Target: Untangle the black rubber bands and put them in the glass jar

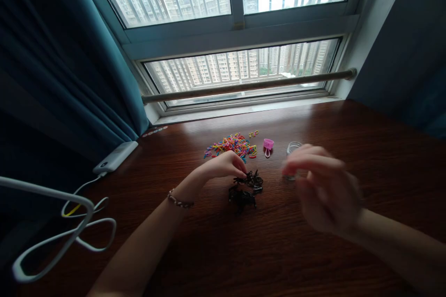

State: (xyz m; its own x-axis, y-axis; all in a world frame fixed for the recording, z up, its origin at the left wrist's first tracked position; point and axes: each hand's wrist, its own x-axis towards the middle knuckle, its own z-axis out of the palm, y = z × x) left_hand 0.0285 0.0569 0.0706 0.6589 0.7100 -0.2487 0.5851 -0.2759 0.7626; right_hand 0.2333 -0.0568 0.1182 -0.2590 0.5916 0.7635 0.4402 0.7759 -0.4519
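A small heap of black elastic bands [245, 190] lies in the middle of the dark wooden table [216, 250]. My left hand [226, 164] rests with its fingertips pinched at the heap's upper left edge. My right hand [322, 190] hovers blurred to the right of the heap, fingers curled, just in front of a small clear jar [292, 148]; whether it holds anything is unclear. Behind the black heap lies a pile of colourful elastic bands [232, 145], with a pink lid [268, 144] beside it.
A white power bank [114, 158] sits at the table's left edge with white cables [75, 227] looping off it. A teal curtain [69, 65] hangs at the left. The window and a wooden rail [251, 86] run along the far edge.
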